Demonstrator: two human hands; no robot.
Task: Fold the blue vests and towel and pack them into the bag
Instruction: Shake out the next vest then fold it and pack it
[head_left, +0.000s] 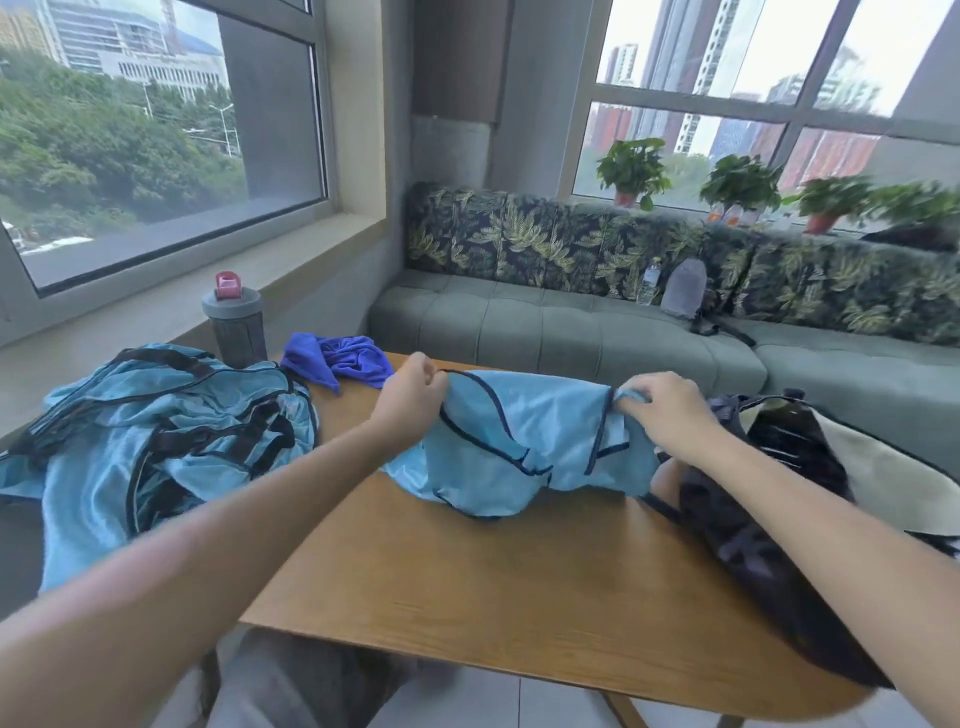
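Arms: two bare forearms reach in from the bottom corners of the view — no sleeve shows on either.
Left hand (410, 397): bare — no glove, ring or watch to be seen.
Right hand (667, 415): bare as well; the wrist carries no band.
Legs: grey trousers (291, 680) show below the near edge of the table, soft and blurred.
Markings: none can be made out on the trousers; the cloth looks plain.

vest pile (156, 447): tabletop (493, 587) left | towel (337, 361): behind | bag (769, 499): right | held vest (519, 441): centre, between hands
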